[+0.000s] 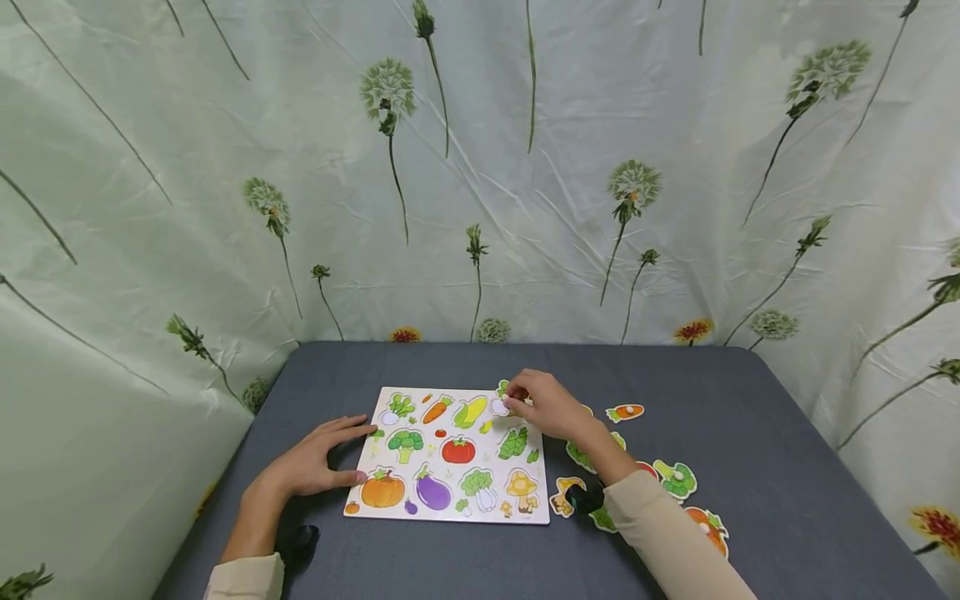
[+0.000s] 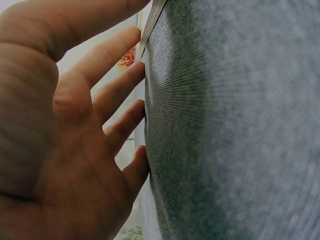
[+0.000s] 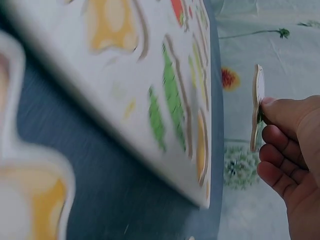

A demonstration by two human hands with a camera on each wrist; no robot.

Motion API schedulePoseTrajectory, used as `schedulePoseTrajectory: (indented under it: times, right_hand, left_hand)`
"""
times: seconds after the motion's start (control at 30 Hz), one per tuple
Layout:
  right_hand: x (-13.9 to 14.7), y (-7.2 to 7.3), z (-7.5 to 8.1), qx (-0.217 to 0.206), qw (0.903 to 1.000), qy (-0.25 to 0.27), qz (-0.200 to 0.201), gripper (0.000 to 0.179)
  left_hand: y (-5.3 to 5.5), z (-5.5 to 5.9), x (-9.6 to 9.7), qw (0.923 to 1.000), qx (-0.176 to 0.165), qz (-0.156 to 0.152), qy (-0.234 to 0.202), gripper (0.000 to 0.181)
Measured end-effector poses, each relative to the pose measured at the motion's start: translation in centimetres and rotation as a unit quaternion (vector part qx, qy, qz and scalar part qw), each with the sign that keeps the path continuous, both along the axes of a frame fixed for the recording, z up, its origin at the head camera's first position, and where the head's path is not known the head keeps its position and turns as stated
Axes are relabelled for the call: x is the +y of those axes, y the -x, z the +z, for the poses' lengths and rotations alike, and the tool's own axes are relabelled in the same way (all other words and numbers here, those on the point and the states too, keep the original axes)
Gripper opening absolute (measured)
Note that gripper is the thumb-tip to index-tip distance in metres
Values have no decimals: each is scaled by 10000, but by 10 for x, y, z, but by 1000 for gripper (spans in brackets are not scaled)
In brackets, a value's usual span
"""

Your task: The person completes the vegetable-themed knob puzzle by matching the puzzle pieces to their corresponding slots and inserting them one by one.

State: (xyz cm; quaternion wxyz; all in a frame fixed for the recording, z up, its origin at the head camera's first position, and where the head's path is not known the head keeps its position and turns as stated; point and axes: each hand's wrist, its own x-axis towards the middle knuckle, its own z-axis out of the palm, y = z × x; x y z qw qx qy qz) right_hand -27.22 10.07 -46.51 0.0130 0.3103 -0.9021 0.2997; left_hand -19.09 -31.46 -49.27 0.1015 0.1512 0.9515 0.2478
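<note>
A white wooden puzzle board (image 1: 427, 452) printed with vegetables lies flat on the table. My right hand (image 1: 546, 406) is over its far right corner and pinches a thin white-and-green vegetable puzzle piece (image 1: 499, 407) between thumb and fingers. In the right wrist view that piece (image 3: 257, 107) is held edge-on, raised above the board, its face mostly turned away. My left hand (image 1: 315, 462) is spread at the board's left edge, thumb and fingertips right at the rim. The left wrist view shows those fingers (image 2: 120, 85) extended and apart.
Right of the board lie several loose pieces: a carrot (image 1: 626, 412), a mushroom (image 1: 564, 500), a broccoli (image 1: 677, 480) and a pumpkin (image 1: 708, 527), some partly behind the right forearm. The dark grey table (image 1: 420, 562) meets a flower-patterned curtain (image 1: 540, 208) at its far edge.
</note>
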Motion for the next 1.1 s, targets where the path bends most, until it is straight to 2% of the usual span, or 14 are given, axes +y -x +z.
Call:
schedulePoseTrajectory:
  times: [0.37, 0.57, 0.8, 1.1]
  right_hand:
    - [-44, 4, 5, 35, 9993, -42, 366, 9]
    - [-64, 5, 5, -9, 9993, 19, 366, 8]
    - [-87, 9, 0, -124, 9986, 159, 494, 8]
    - [-112, 10, -12, -503, 9978, 220, 365, 9]
  left_hand:
    - [1, 0, 0, 10000, -17, -34, -38, 83]
    - [2, 0, -2, 9999, -7, -66, -86, 83]
    - [2, 1, -4, 9999, -9, -63, -104, 83]
    - [0, 2, -2, 9997, -13, -140, -204, 82]
